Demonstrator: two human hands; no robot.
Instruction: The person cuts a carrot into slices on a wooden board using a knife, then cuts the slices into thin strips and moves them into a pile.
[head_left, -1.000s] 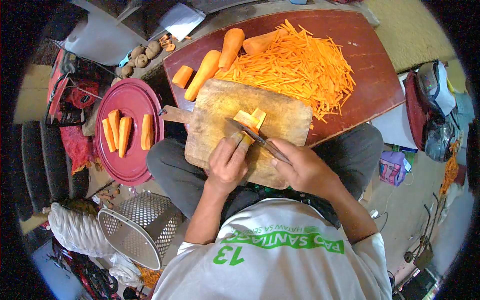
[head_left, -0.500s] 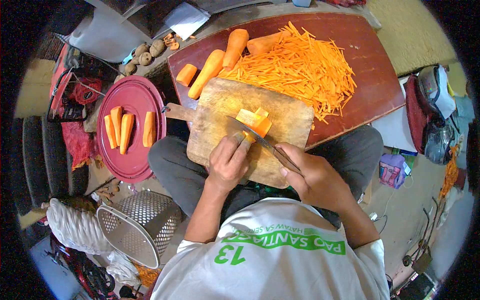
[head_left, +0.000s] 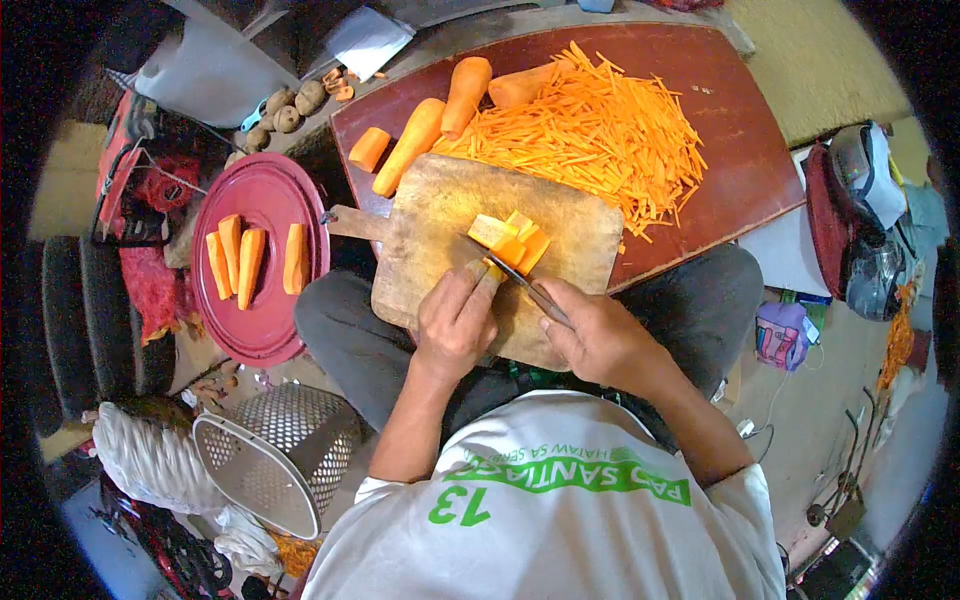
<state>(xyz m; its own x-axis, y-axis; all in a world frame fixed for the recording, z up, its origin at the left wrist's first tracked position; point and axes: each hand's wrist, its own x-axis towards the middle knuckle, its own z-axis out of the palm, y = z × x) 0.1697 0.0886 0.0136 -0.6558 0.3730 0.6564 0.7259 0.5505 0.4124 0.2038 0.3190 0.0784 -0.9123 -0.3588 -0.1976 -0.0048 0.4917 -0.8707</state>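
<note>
A wooden cutting board (head_left: 420, 225) with a short handle lies across my lap, its far edge against the red table. On it are thick orange carrot slices (head_left: 515, 240), cut flat and leaning together. My left hand (head_left: 457, 318) is closed, its bent fingertips pressed on a small carrot piece (head_left: 491, 270) beside those slices. My right hand (head_left: 605, 335) grips a knife (head_left: 545, 300) by its handle. The blade stands between my left fingertips and the slices, seen nearly edge-on. Part of the held piece is hidden by my fingers.
Beyond the board, a heap of carrot strips (head_left: 610, 140) covers part of the red table (head_left: 750, 130), near whole carrots (head_left: 412, 145). Peeled carrot pieces (head_left: 250, 268) lie on a red lid (head_left: 265, 335) at left. A perforated basket (head_left: 300, 440) stands below it.
My right hand has shifted left and slightly up with the knife, and the blade now shows more edge-on. The carrot slices have spread a little to the right.
</note>
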